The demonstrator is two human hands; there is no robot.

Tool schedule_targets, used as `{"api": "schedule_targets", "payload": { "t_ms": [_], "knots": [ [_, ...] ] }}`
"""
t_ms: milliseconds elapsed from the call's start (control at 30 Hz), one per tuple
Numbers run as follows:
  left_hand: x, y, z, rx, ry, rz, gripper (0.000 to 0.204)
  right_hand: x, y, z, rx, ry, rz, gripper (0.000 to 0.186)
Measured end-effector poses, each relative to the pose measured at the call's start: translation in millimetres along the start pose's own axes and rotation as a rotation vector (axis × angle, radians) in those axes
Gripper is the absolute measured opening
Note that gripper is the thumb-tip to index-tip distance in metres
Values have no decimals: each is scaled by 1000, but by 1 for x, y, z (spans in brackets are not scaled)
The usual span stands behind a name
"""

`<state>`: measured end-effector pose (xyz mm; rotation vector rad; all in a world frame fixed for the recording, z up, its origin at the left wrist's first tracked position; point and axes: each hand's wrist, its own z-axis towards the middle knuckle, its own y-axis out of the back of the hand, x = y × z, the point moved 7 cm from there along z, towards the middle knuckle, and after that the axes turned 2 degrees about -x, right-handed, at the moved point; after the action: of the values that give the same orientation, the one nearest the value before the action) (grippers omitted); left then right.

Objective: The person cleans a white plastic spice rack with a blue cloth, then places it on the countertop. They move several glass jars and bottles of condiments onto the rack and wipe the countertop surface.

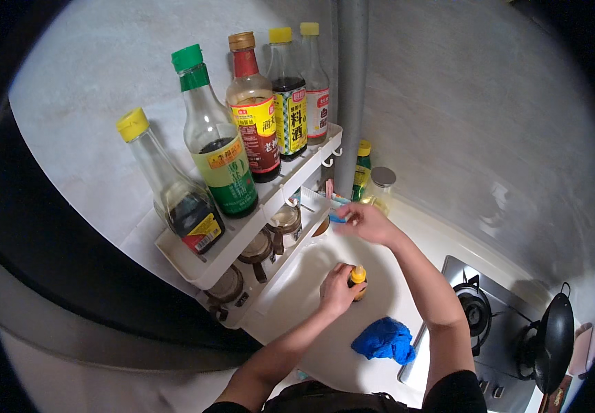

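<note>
My left hand (338,290) is wrapped round a small dark bottle with a yellow cap (358,275), upright over the white counter (311,313). Further back, my right hand (366,224) is at the far end of the lower rack (290,265). Its fingers are curled by a small blue piece (337,217); what they pinch is too small to make out. Close to my right forearm, a crumpled blue cloth (384,341) lies on the counter.
On the upper rack (246,230) stand several tall sauce bottles (221,172). Lidded jars (256,246) sit below. A green bottle (361,171) and glass jar (381,186) stand by the grey pipe (350,96). At right are a gas stove (504,330) and black wok (555,344).
</note>
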<state>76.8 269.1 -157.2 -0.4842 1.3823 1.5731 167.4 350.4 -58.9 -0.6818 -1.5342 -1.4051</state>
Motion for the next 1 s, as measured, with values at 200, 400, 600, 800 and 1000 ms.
{"api": "schedule_targets", "payload": {
  "t_ms": [200,400,600,800,1000],
  "knots": [
    [-9,-6,-1,-71,-74,20,39,-27,-9,-87,-7,13,-342,44],
    [-6,-9,-5,-81,-48,84,43,-41,-21,-104,-44,34,-210,35],
    [-1,-4,-22,-70,-8,36,54,-55,-23,-111,-159,-1,-263,33],
    [30,19,-70,-74,-10,-80,46,-54,7,-94,-350,-61,-143,31],
    [50,31,-97,-42,49,-92,38,16,44,-43,-604,164,118,31]
  ]
}}
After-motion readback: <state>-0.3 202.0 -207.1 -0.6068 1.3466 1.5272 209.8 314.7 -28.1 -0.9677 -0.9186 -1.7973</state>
